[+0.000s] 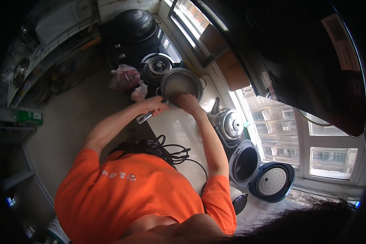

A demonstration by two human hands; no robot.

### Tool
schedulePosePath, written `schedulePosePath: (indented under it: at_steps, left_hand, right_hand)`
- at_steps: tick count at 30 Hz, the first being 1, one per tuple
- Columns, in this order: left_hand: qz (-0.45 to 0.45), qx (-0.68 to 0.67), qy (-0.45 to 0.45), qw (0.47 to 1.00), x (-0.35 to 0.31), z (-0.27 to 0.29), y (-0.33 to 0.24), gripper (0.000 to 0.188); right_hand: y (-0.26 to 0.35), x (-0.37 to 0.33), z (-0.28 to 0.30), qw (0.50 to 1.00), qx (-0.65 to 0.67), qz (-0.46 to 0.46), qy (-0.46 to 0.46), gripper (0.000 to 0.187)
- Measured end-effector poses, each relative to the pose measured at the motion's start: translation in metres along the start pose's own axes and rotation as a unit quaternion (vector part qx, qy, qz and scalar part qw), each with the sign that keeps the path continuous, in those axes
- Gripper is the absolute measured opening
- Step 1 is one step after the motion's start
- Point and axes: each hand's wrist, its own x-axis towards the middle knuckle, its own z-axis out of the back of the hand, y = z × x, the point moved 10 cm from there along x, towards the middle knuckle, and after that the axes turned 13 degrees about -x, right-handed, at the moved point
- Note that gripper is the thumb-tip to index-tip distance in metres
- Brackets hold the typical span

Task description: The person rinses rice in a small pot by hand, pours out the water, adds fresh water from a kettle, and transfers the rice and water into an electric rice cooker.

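Note:
A round grey metal pot (181, 77) sits on the pale counter beside the gas burner, with cloudy whitish contents inside and a loop handle at its far right rim. My left hand (155, 105) is closed around a long grey handle (144, 118) at the pot's near left edge. Whether that handle belongs to the pot or to a tool in it, I cannot tell. Reaching over the near rim, my right hand (186, 101) dips into the pot. Its fingers are hidden, so their grip does not show.
Left of the pot lie clear plastic bags (127, 76) with reddish contents, beside the gas burner (159, 65). A lidded black wok (134, 25) stands farther back. To the right are a steel kettle (231, 123) and an open rice cooker (245, 162). Black cables (179, 152) cross the near counter.

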Motion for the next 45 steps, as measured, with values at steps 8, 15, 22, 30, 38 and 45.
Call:
schedulePosePath:
  at_steps: [8,15,22,30,38,45]
  left_hand:
    - [0.003,0.004,-0.002,1.0,-0.002,-0.001,0.0,0.019]
    - [0.004,0.01,-0.006,1.0,-0.005,0.006,0.003,0.02]
    - [0.007,0.029,-0.012,0.999,-0.007,0.014,0.006,0.02]
    - [0.002,0.027,-0.021,0.999,-0.004,0.033,0.003,0.021]
    - [-0.017,0.004,-0.014,1.0,-0.025,0.044,-0.013,0.02]
    - [-0.008,0.02,0.006,1.0,-0.034,0.059,-0.015,0.021]
  right_hand:
    - [-0.026,0.015,0.021,0.987,-0.079,-0.097,-0.099,0.02]
    - [0.02,0.029,0.023,0.989,0.003,0.014,-0.145,0.031]
    - [0.02,-0.007,0.048,0.945,-0.056,-0.031,-0.32,0.03]
    - [-0.049,-0.028,0.078,0.842,0.198,-0.135,-0.484,0.018]
    - [-0.055,-0.002,-0.045,0.954,0.057,-0.196,-0.217,0.018]
    - [-0.014,-0.007,-0.066,0.978,0.033,-0.135,-0.156,0.028]
